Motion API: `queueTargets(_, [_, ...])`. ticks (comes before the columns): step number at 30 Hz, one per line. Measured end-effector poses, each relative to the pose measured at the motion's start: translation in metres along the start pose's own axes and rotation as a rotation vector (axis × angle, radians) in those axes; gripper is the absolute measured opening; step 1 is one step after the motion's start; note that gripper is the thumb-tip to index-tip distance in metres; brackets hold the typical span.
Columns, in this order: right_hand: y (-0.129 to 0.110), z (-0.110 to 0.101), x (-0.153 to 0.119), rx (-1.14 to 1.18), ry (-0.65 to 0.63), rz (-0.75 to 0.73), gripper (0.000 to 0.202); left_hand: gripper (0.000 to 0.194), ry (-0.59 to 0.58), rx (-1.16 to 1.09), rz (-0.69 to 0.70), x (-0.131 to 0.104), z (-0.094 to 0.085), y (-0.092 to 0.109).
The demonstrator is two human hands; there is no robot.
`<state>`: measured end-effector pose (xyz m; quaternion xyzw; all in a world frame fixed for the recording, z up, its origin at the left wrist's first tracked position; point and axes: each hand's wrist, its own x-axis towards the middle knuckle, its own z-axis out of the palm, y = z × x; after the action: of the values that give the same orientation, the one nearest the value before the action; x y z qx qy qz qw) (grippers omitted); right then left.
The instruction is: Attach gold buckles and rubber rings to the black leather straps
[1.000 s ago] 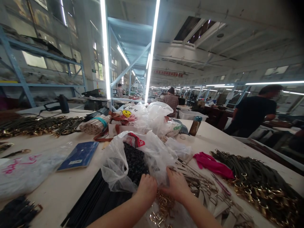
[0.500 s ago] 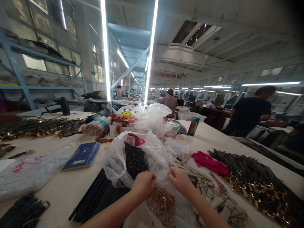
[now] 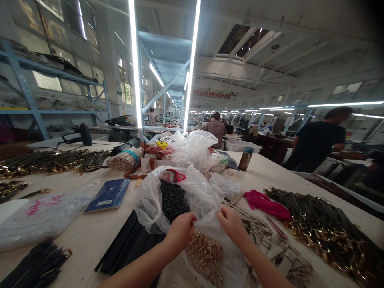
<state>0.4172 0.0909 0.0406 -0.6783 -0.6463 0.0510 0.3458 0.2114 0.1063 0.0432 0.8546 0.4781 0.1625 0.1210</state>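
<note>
My left hand (image 3: pixel 182 227) is closed, its fingers pinched on one side of a clear plastic bag (image 3: pixel 232 260). Across from it my right hand (image 3: pixel 230 222) pinches the bag's other side. Between and below the hands, gold metal buckles or rings (image 3: pixel 207 252) lie in a heap in the bag's mouth. Just beyond the hands stands a whitish plastic bag (image 3: pixel 207 190), gaping open over small black pieces (image 3: pixel 174 200). Long black strips (image 3: pixel 124 242) lie under and to the left of my left forearm. The fingertips are partly hidden.
Dark straps with gold clasps (image 3: pixel 327 236) are piled at right, near a magenta cloth (image 3: pixel 267 204). Pale straps (image 3: pixel 270 240) lie beside my right forearm. A blue book (image 3: pixel 108 195) lies left, a bottle (image 3: pixel 245 159) stands behind. Other people (image 3: pixel 319 138) are farther off.
The bag's mouth is spread wider, so the gold pieces show more plainly. My hands are slightly farther apart. The whole view has shifted a little.
</note>
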Motion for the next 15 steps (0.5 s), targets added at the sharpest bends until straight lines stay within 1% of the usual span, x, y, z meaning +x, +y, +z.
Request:
queueTargets(3, [0.002, -0.006, -0.002, 0.026, 0.058, 0.02, 0.022, 0.025, -0.031, 0.093, -0.051, -0.016, -0.003, -0.002])
queueTargets(5, [-0.002, -0.011, -0.013, 0.034, 0.147, 0.026, 0.025, 0.024, -0.049, 0.15, -0.085, -0.028, -0.002, -0.004])
queueTargets(6, [-0.006, -0.013, -0.021, 0.028, 0.206, -0.02, 0.028, 0.022, -0.055, 0.171, -0.087, -0.034, -0.001, -0.006])
queueTargets(7, [-0.01, -0.013, -0.031, 0.015, 0.244, -0.099, 0.03, 0.021, -0.059, 0.187, -0.08, -0.039, 0.001, -0.007])
queueTargets(8, [-0.016, -0.011, -0.042, -0.014, 0.267, -0.239, 0.028, 0.021, -0.061, 0.2, -0.067, -0.043, 0.002, -0.008])
queueTargets(9, [-0.021, -0.007, -0.052, -0.055, 0.214, -0.411, 0.022, 0.021, -0.064, 0.207, -0.054, -0.045, 0.004, -0.009])
queueTargets(10, [-0.026, -0.002, -0.06, -0.099, 0.079, -0.539, 0.017, 0.022, -0.07, 0.209, -0.046, -0.047, 0.005, -0.01])
queueTargets(11, [-0.029, 0.006, -0.066, -0.155, -0.059, -0.574, 0.014, 0.023, -0.081, 0.207, -0.046, -0.048, 0.007, -0.01])
queueTargets(12, [-0.03, 0.014, -0.07, -0.223, -0.158, -0.52, 0.015, 0.023, -0.096, 0.2, -0.057, -0.048, 0.008, -0.011])
queueTargets(13, [-0.029, 0.021, -0.07, -0.28, -0.206, -0.422, 0.02, 0.024, -0.111, 0.19, -0.076, -0.047, 0.01, -0.012])
queueTargets(15, [-0.023, 0.035, -0.062, -0.335, -0.205, -0.287, 0.032, 0.027, -0.126, 0.155, -0.126, -0.046, 0.012, -0.013])
